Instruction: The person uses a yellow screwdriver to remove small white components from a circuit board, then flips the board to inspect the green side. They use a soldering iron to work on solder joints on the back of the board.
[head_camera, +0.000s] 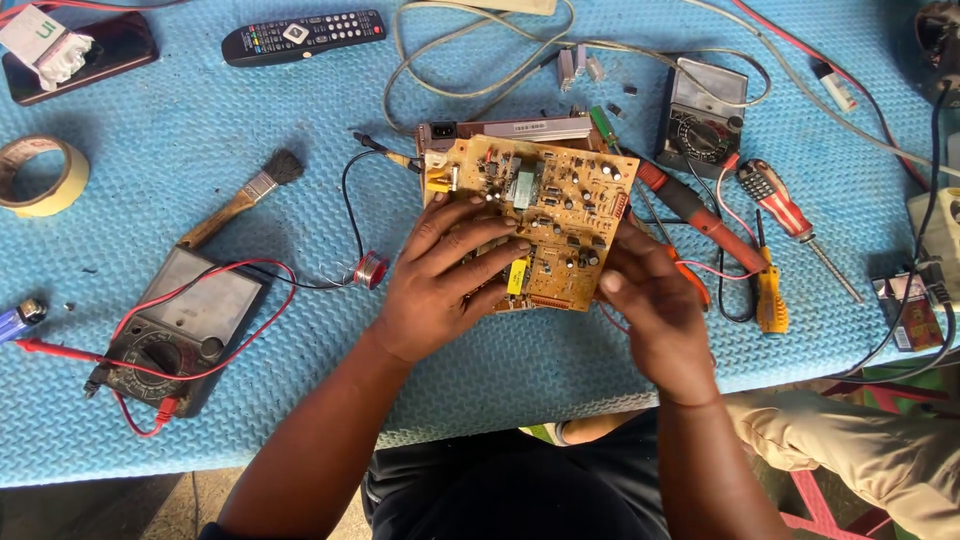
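A tan circuit board studded with small components lies over a grey device case at the middle of the blue mat. My left hand rests flat on the board's left and lower part, fingers spread over it. At the board's lower right edge my right hand grips it with thumb and fingers. Part of the board is hidden under both hands.
An analog multimeter with red leads lies at the left, next to a brush, solder spool, tape roll and lighter. A remote, second meter, screwdrivers, yellow tester and cables lie around.
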